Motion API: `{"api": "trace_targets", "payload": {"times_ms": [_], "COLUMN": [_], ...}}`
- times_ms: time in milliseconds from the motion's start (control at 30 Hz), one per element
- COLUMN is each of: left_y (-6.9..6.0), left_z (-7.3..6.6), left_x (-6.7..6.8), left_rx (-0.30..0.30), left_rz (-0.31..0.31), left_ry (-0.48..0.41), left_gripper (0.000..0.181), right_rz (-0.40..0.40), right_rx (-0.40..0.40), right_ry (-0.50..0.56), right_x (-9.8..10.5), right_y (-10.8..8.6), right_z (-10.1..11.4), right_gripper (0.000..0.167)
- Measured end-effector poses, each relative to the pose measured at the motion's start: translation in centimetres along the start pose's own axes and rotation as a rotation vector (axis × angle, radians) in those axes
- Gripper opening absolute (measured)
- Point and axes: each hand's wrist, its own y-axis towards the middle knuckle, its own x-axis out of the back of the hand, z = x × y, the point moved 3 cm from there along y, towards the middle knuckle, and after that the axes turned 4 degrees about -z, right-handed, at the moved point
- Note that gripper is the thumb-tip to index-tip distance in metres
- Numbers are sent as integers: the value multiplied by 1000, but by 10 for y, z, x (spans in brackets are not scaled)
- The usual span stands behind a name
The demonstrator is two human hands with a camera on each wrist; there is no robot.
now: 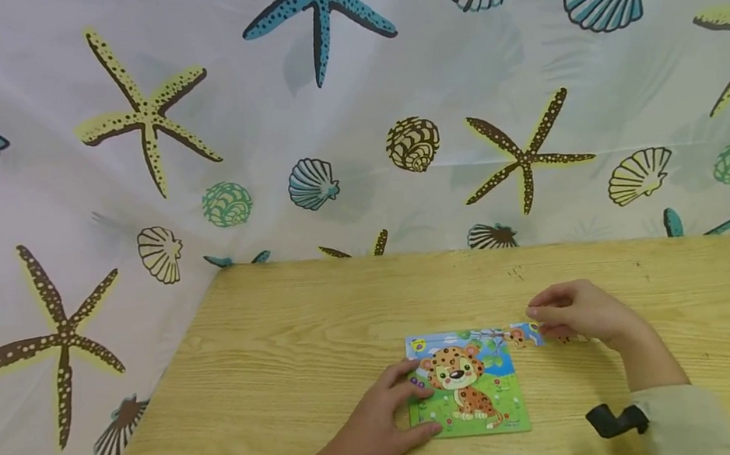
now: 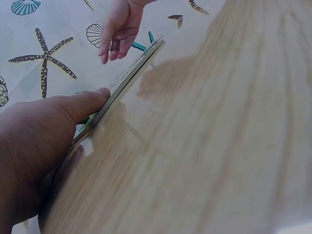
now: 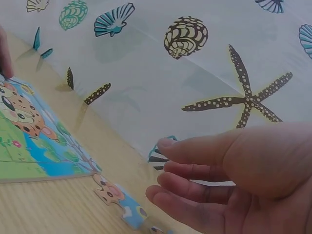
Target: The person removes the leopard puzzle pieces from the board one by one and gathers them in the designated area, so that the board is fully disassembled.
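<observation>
A square leopard puzzle board (image 1: 503,395) lies flat on the wooden table. My left hand (image 1: 373,427) rests on its left side, fingers spread over the edge; the left wrist view shows the thumb (image 2: 92,103) on the board's edge. Right of the board's upper corner are small puzzle pieces (image 1: 523,336), which the right wrist view shows as loose pieces (image 3: 109,192) by the board (image 3: 44,169). Just above them hovers my right hand (image 1: 583,311), fingers relaxed; in the right wrist view the hand (image 3: 234,175) holds nothing between thumb and fingers.
The wooden table (image 1: 282,334) reaches back to a white curtain (image 1: 350,127) printed with starfish and shells, which also hangs along the left and right sides. A black strap end (image 1: 616,420) sticks out at my right sleeve (image 1: 684,420).
</observation>
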Motion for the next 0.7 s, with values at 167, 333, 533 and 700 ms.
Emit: {"api": "trace_targets", "payload": {"times_ms": [167, 333, 533, 700], "left_y": [0, -1, -2, -2], "left_z": [-3, -6, -7, -7], "left_x": [2, 4, 4, 3], "left_rx": [3, 10, 8, 23], "left_rz": [-1, 4, 9, 21], "left_ry": [-27, -42, -40, -61], "left_gripper": [41, 41, 42, 43], "right_rz": [61, 115, 156, 203], "right_rx": [51, 69, 85, 95], "right_ry": [21, 72, 80, 53], "right_x": [-12, -22, -36, -51], "right_y": [5, 7, 8, 7], "right_z": [8, 9, 14, 20], "right_gripper": [41, 39, 42, 39]}}
